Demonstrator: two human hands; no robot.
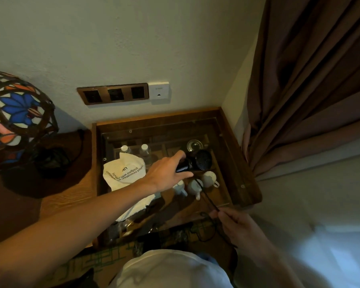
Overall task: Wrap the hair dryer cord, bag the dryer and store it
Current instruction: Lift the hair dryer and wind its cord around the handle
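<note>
Dryer (197,162) lies over the glass top (222,179) of a wooden side table in the corner, black, its long axis running from the handle at lower left to the round grilled end at upper right, that end turned toward the camera and the curtain (308,90) side. The left hand (168,171) reaches across and grasps the handle, thumb below and fingers curled over it. From the handle the cord (206,196) runs down and right in a taut line to the right hand (235,223), which pinches it between thumb and fingers (the slack loops on below, toward the floor). A white bag (123,173) with printed lettering lies just left of the dryer on the same glass. Under the glass sit white cups (209,178) and two bottles (134,149).
</note>
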